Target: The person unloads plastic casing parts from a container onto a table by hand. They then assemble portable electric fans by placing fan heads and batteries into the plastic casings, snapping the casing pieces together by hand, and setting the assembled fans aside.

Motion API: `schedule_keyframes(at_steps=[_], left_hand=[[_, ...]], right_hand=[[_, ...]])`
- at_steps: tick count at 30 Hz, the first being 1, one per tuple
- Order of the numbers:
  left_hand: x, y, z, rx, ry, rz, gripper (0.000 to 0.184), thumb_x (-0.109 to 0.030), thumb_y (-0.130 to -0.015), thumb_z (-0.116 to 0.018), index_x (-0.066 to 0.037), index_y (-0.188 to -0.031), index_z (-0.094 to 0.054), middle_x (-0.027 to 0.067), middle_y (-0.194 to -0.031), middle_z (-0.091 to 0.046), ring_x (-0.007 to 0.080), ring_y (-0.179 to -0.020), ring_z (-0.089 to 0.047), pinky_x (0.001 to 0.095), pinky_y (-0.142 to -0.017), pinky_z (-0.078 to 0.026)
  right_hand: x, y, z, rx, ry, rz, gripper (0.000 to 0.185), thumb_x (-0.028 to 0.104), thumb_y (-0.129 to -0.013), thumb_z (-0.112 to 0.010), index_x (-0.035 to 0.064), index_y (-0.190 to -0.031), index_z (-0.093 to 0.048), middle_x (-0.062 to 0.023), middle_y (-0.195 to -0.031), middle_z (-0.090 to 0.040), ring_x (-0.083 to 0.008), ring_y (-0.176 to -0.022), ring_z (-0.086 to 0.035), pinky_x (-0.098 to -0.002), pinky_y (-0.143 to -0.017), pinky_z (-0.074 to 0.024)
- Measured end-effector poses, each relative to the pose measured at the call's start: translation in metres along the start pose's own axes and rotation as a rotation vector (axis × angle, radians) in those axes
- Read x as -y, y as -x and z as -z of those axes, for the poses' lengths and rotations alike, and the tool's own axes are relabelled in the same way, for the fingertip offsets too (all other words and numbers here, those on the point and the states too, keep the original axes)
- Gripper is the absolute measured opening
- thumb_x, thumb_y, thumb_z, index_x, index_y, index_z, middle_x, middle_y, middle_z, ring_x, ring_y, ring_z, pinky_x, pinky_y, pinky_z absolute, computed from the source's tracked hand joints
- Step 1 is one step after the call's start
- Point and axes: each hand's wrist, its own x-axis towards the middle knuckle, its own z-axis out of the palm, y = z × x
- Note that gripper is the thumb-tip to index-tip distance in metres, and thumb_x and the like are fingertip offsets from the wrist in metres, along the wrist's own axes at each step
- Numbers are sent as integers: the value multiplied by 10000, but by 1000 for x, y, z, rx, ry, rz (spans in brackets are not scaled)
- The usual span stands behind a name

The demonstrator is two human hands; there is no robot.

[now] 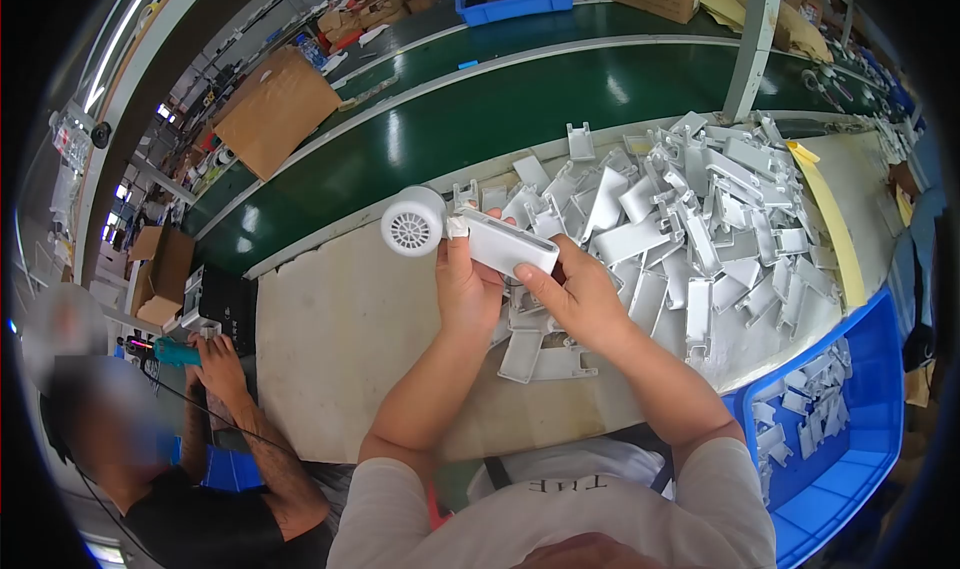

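Observation:
In front of me, above the table, both hands hold a white hair dryer point(505, 241) by its long flat handle. Its round head point(412, 224) points left and shows a slotted grille. My left hand point(468, 287) is closed on the handle near the head, thumb on top and fingers behind. At the handle's other end, my right hand point(580, 294) grips with the thumb on the near face and the fingers partly hidden behind. Under and beyond my hands lie many loose white plastic handle shells point(630, 239) in a pile.
A blue bin point(870, 439) with small white parts stands at the lower right. Yellow paper point(835, 229) borders the pile. Beyond the worktable point(330, 319) runs a green conveyor point(440, 119). At the left, a co-worker point(210, 499) holds a teal power screwdriver point(175, 352).

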Motion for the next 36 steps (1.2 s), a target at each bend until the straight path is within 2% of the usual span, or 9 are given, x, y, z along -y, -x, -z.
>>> schedule_keyframes(at_steps=[2, 5, 8, 16, 20, 24, 26, 33, 36], left_hand=[[-1, 5, -9, 9, -67, -54, 340, -300, -904, -504, -62, -1143, -466, 108, -1078, -556, 239, -999, -553, 390, -886, -454], [-5, 9, -17, 42, -134, -119, 358, -304, -905, -498, -58, -1162, -451, 105, -1070, -550, 233, -1004, -544, 393, -903, -436], [-13, 13, -17, 117, -123, -91, 362, -284, -901, -510, -37, -1158, -451, 116, -1070, -551, 238, -1010, -543, 395, -906, -435], [-16, -4, -6, 91, -79, -10, 344, -246, -889, -528, -10, -1133, -472, 126, -1059, -560, 245, -987, -557, 389, -876, -458], [-71, -26, 28, -9, -708, 78, 281, -153, -856, -557, 18, -1076, -523, 131, -964, -609, 217, -874, -611, 329, -763, -504], [-150, -37, 125, -61, -1844, -425, 383, -145, -754, -620, -34, -1110, -534, 158, -920, -632, 293, -826, -624, 374, -710, -482], [-182, -24, 152, -313, -2204, -317, 388, -177, -737, -618, -35, -1088, -536, 196, -925, -619, 362, -843, -602, 426, -723, -470], [-222, -2, 237, -751, -2463, -34, 399, -234, -775, -572, -62, -1117, -461, 189, -911, -628, 368, -830, -605, 453, -700, -472], [-227, -1, 253, -721, -2502, -137, 435, -241, -778, -564, -66, -1149, -420, 195, -904, -629, 378, -811, -608, 462, -683, -473]], right_hand=[[-14, -4, -9, -170, -92, 99, 405, 373, -822, -621, -10, -853, -493, -51, -665, -520, -110, -604, -473, -265, -520, -388], [-14, -3, -13, -255, -140, 167, 381, 322, -792, -649, -33, -795, -510, -126, -653, -513, -219, -534, -489, -320, -490, -397], [-13, 0, -8, -309, -46, 368, 346, 291, -774, -671, -18, -739, -520, -105, -621, -504, -187, -512, -478, -308, -472, -387], [-27, -12, -5, -114, -58, 198, 321, 295, -760, -684, -3, -760, -565, -71, -595, -505, -181, -503, -490, -289, -489, -408], [-15, -7, -1, -146, 51, 409, 195, 190, -780, -661, 30, -870, -597, -71, -724, -546, -175, -613, -538, -279, -563, -442], [-10, -3, 3, -170, 76, 498, 124, 92, -762, -658, 48, -865, -606, -74, -742, -570, -199, -644, -567, -288, -578, -455], [-15, -4, 0, -161, 82, 552, 115, 90, -754, -661, 51, -849, -609, -76, -735, -576, -215, -645, -571, -298, -577, -457], [-17, -3, -8, -153, 144, 683, 80, 74, -734, -657, 65, -798, -611, -71, -722, -585, -253, -644, -570, -337, -570, -452], [-16, -3, -6, -145, 203, 684, 101, 32, -718, -668, 57, -806, -624, -67, -731, -603, -213, -660, -586, -301, -574, -457]])
